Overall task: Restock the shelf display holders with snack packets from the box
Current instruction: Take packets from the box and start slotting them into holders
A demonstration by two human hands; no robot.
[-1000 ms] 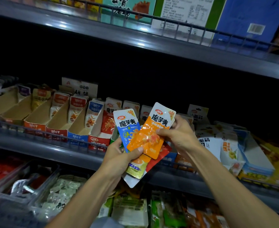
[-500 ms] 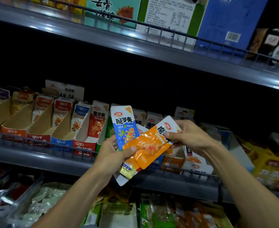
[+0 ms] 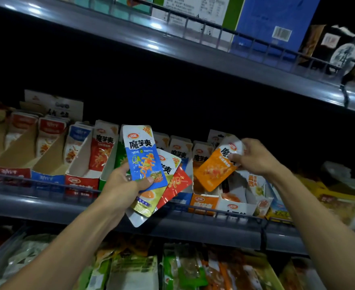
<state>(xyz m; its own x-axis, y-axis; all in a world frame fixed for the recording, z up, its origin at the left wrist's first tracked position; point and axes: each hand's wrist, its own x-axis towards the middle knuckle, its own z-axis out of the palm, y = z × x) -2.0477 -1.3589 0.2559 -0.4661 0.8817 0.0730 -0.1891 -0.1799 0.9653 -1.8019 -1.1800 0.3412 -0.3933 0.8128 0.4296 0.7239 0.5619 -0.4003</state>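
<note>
My left hand [image 3: 123, 185] grips a fan of snack packets in front of the middle shelf: a blue packet [image 3: 143, 155] on top, a red packet [image 3: 177, 185] and others behind it. My right hand [image 3: 254, 156] pinches the top end of an orange packet [image 3: 214, 169], which hangs tilted over the orange display holder [image 3: 202, 203]. A row of cardboard display holders lines the shelf, among them a red holder [image 3: 81, 182] and a blue holder [image 3: 46, 177] to the left. No box is in view.
A wire rail [image 3: 46, 183] runs along the middle shelf's front edge. The upper shelf [image 3: 172, 49] carries large cartons. Bagged goods [image 3: 134, 271] fill the shelf below. More packets and yellow boxes [image 3: 340, 197] sit at the right.
My right hand has pulled the orange packet off the stack in my left hand and carried it right, over the orange holder. The view has shifted right.
</note>
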